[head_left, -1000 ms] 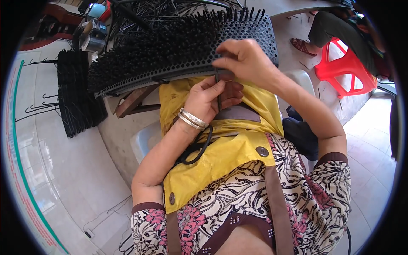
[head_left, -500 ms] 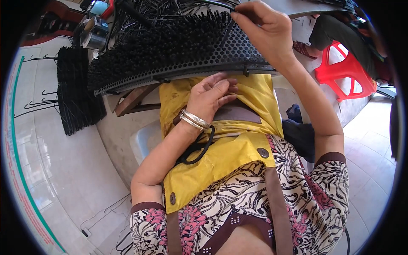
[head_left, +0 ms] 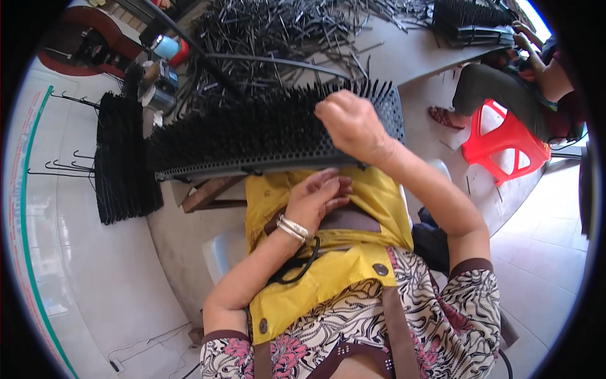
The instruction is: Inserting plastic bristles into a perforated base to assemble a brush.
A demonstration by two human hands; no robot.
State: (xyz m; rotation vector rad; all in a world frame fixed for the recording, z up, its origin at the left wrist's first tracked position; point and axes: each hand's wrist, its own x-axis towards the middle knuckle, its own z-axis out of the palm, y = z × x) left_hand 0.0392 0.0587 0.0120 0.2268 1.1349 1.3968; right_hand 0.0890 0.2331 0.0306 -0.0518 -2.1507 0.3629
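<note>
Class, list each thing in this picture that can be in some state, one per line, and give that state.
Perforated black strip: lying across the lap, packed with upright black pins.
Right hand: closed, resting on top of the pins.
Left hand: under the strip's edge, fingers curled, over the yellow apron.
Loose black pins: scattered in a heap on the table.
Red plastic stool: upright, a person seated on it.

Grey table [head_left: 404,57], loose black spikes [head_left: 265,31] atop
</note>
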